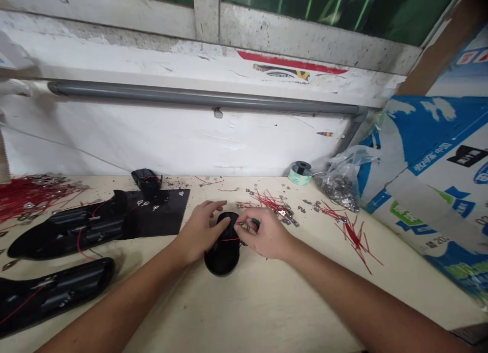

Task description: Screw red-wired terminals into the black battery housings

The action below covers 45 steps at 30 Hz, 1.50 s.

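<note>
A black plastic housing (221, 261) with a rounded end lies on the table in front of me, a red wire (229, 239) running across it. My left hand (204, 226) holds the housing from its left side, with the thumb pressed on top and the other fingers curved beyond it. At the housing's upper right edge, my right hand (265, 231) is closed in a pinch, with a bit of red wire showing at the fingertips. Something small and green (255, 222) shows between its fingers; its kind is hidden.
Several black housings (76, 231) with red wires lie at left, near a dark sheet (163, 216). A red wire pile (30, 195) is far left. Metal tabs with red wires (270, 203), a tape roll (300, 173), a plastic bag of metal parts (339, 185) and a carton (438, 190) are right.
</note>
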Tool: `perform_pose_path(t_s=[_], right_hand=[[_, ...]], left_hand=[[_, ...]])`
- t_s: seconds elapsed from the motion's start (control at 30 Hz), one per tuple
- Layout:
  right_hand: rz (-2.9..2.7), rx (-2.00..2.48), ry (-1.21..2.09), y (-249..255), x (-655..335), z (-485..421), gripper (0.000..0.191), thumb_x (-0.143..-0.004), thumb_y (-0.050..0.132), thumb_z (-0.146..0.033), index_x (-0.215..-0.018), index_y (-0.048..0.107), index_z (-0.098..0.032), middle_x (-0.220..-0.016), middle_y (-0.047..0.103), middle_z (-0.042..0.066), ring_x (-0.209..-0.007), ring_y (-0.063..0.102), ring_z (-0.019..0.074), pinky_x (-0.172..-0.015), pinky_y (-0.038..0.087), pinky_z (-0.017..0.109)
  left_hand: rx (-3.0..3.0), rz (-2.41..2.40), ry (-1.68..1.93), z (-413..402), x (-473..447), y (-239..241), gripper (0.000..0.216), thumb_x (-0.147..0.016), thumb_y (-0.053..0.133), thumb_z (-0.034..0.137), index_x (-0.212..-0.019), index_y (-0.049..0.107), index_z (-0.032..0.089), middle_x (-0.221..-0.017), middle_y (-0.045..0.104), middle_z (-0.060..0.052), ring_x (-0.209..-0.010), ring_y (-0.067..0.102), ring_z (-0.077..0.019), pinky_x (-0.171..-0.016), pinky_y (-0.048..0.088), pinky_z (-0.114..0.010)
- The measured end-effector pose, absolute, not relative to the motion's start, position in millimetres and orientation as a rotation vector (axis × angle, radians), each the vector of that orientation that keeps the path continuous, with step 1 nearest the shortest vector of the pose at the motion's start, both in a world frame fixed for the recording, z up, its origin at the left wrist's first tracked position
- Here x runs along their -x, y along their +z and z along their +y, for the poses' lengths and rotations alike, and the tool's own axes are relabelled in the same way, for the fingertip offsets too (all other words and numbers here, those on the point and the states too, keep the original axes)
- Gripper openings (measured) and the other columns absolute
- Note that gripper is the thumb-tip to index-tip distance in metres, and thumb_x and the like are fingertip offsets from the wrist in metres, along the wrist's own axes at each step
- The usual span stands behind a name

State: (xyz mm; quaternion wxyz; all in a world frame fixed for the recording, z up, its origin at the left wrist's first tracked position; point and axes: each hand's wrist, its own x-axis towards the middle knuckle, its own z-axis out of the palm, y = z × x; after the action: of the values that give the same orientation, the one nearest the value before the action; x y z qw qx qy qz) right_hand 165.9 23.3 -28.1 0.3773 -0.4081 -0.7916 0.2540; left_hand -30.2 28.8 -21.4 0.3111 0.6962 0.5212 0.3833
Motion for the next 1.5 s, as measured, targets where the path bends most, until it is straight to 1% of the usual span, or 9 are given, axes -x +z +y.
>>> perform_pose_path(t_s=[0.2,0.37,0.57,0.7,0.83,1.0,1.13,1.23,1.5], right_hand=[[-2.008,1.014,0.58,-29,-164,23,0.012,-0.08,0.062,-0.023,-0.07,0.057,-0.019,-0.057,0.034,-0.006,-0.053,0.035,0.0105,-0.05,0.028,0.024],[-2.012,1.016,0.567,-34,-164,25,0.011,-0.08,0.062,-0.023,-0.071,0.058,-0.019,-0.057,0.037,-0.005,-0.053,0.037,0.0106,-0.05,0.029,0.024],[-2.055,1.01,0.564,-35,-166,25,0.01,-0.081,0.063,-0.025,-0.09,0.064,-0.02,-0.062,0.041,-0.005,-0.054,0.038,0.0113,-0.052,0.032,0.025],[-1.997,0.938,0.673,-26,-171,22,0.043,-0.082,0.058,-0.023,-0.125,0.052,-0.024,-0.08,0.047,-0.001,-0.07,0.048,0.0158,-0.065,0.042,0.027],[-1.832,0.899,0.749,-21,-173,25,0.036,-0.093,0.033,-0.02,-0.124,0.052,-0.022,-0.1,0.05,0.006,-0.096,0.05,0.0203,-0.086,0.043,0.034],[-1.722,0.972,0.723,-30,-168,33,0.031,-0.096,0.047,-0.027,-0.125,0.052,-0.021,-0.108,0.055,0.007,-0.104,0.052,0.0213,-0.09,0.043,0.036],[-1.666,0.951,0.68,-33,-165,36,0.017,-0.093,0.058,-0.032,-0.104,0.063,-0.021,-0.101,0.064,0.006,-0.097,0.058,0.0204,-0.088,0.045,0.036],[-1.626,0.94,0.721,-32,-165,37,0.016,-0.093,0.058,-0.036,-0.096,0.058,-0.02,-0.091,0.063,0.004,-0.087,0.059,0.0186,-0.081,0.046,0.034],[-1.62,0.856,1.073,-30,-161,31,0.02,-0.095,0.054,-0.038,-0.105,0.048,-0.022,-0.079,0.056,-0.001,-0.066,0.052,0.0134,-0.065,0.045,0.029]], left_hand=[[-1.901,1.122,1.006,17,28,-1,0.015,-0.08,0.064,0.032,-0.086,0.075,0.024,-0.097,0.07,-0.006,-0.096,0.062,-0.0254,-0.09,0.045,-0.039],[-1.859,1.142,0.929,13,24,2,0.015,-0.079,0.066,0.035,-0.082,0.076,0.025,-0.089,0.073,-0.005,-0.085,0.064,-0.0252,-0.078,0.049,-0.036],[-1.819,1.076,0.828,20,26,-4,0.02,-0.081,0.063,0.038,-0.081,0.075,0.021,-0.08,0.072,-0.004,-0.074,0.062,-0.0204,-0.07,0.046,-0.032],[-1.755,1.06,0.834,18,25,-6,0.025,-0.083,0.061,0.04,-0.077,0.072,0.019,-0.074,0.07,-0.005,-0.068,0.062,-0.0191,-0.063,0.046,-0.03],[-1.708,1.107,0.819,14,22,-4,0.027,-0.082,0.063,0.043,-0.074,0.068,0.018,-0.061,0.063,-0.001,-0.052,0.054,-0.014,-0.047,0.038,-0.025],[-1.684,1.151,0.781,10,19,1,0.027,-0.082,0.062,0.044,-0.076,0.063,0.018,-0.054,0.058,0.003,-0.041,0.045,-0.0089,-0.04,0.032,-0.021],[-1.668,1.16,0.757,10,19,2,0.027,-0.083,0.061,0.044,-0.079,0.061,0.017,-0.051,0.055,0.005,-0.036,0.04,-0.0066,-0.038,0.031,-0.021],[-1.669,1.157,0.752,12,20,0,0.028,-0.084,0.061,0.044,-0.079,0.062,0.016,-0.054,0.056,0.005,-0.037,0.04,-0.0058,-0.039,0.031,-0.02],[-1.698,1.08,0.779,20,25,-10,0.032,-0.083,0.063,0.045,-0.081,0.067,0.014,-0.065,0.063,0.0,-0.056,0.053,-0.011,-0.051,0.038,-0.021]])
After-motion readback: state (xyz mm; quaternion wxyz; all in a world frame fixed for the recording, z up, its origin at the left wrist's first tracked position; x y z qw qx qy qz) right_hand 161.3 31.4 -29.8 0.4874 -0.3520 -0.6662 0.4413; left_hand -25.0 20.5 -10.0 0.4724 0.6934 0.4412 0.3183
